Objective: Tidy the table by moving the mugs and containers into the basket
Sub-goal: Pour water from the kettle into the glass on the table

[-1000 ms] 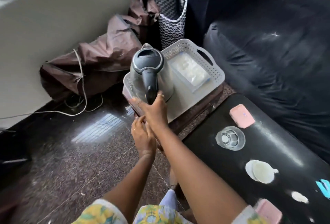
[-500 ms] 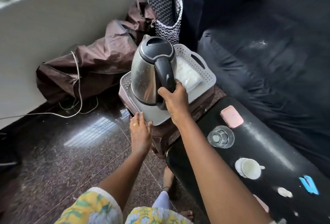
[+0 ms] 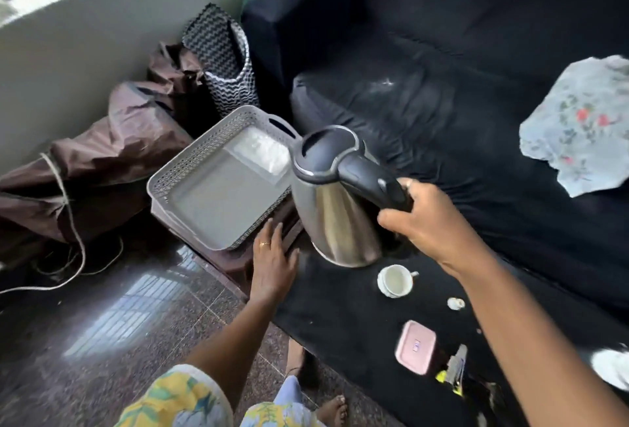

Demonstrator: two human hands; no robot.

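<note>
My right hand (image 3: 429, 219) is clenched around the black handle of the steel kettle (image 3: 335, 202), and the kettle hangs tilted over the far end of the black table (image 3: 340, 321), with its lid leaning toward ten o'clock. My left hand (image 3: 272, 261) lies flat and open, fingers spread, holding nothing; it rests on the table's edge at about seven o'clock from the kettle, just beside the near corner of the basket (image 3: 190, 167).

The basket is grey with lattice walls. It sits on a low brown stand at nine o'clock from the kettle, beyond the table's end. A clear lidded container (image 3: 258, 150) lies in its far corner; the rest of its floor is bare.

On the table a small white mug (image 3: 395, 281) stands upright at five o'clock from the kettle, near its base but apart from it. A tiny white piece (image 3: 455, 303) lies further toward four o'clock. A pink container (image 3: 415, 347) with its lid on sits nearer to me, at six o'clock from the mug, and something yellow and grey, too blurred to name, lies just beside it.

A dark sofa (image 3: 459, 86) fills the side from twelve to three o'clock, with a flowered cloth (image 3: 578, 127) on its seat.
</note>
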